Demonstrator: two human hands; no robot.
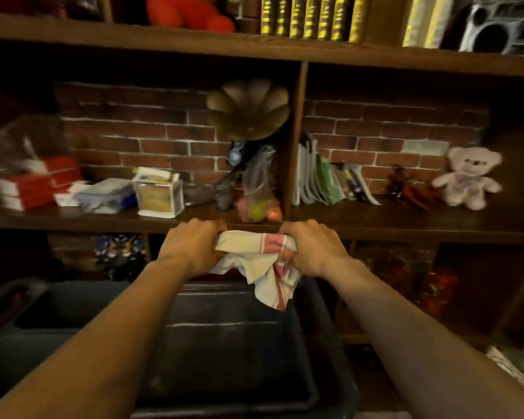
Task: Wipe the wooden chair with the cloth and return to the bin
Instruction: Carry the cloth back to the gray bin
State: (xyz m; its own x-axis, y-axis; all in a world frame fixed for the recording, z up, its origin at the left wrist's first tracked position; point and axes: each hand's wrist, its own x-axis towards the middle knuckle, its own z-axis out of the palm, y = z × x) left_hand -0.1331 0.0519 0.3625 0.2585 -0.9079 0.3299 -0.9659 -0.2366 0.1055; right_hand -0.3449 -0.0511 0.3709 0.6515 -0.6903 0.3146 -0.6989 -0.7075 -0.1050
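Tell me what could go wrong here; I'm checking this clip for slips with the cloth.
The cloth is bunched between the left hand and right hand, its loose corner hanging near the far rim of the bin; released there, it might drape over the rim. Lifting the hands could knock the bag on the shelf.

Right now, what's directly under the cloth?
The cloth, held by both hands, hangs over the dark bin. The bin floor that shows looks bare; the far rim is covered by the cloth, and the picture is blurred.
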